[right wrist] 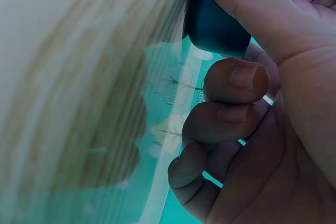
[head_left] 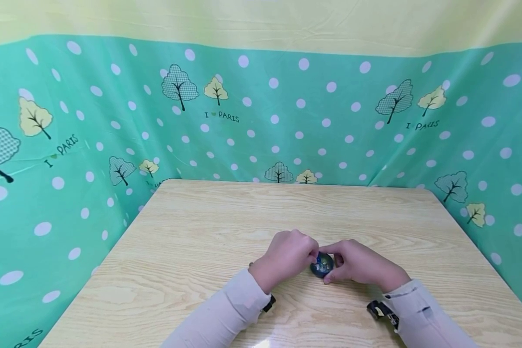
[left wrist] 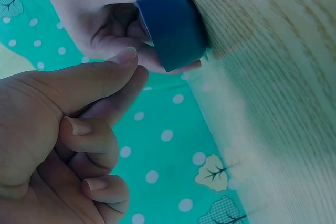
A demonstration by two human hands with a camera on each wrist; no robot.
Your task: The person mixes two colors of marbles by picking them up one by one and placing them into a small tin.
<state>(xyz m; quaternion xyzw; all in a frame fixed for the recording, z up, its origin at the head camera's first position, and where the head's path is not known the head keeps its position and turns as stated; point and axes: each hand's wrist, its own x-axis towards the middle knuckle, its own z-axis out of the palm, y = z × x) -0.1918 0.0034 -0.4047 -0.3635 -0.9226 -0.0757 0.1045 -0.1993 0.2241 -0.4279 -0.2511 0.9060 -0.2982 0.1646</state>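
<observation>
A small round dark blue container (head_left: 322,267) with a shiny, mottled top stands on the wooden table. Its smooth, short side wall shows in the left wrist view (left wrist: 176,30). My right hand (head_left: 357,263) grips it from the right, thumb on the near side and a finger on the far side. My left hand (head_left: 289,256) is at the container's left edge, thumb and forefinger tips together, other fingers curled. A bit of brighter blue shows by those fingertips in the head view. Whether anything small is pinched there is hidden.
The light wooden table (head_left: 191,232) stretches out around both hands. A green dotted cloth (head_left: 274,121) printed with trees hangs behind it and along both sides. A dark strap with a device (head_left: 383,311) is on the right wrist.
</observation>
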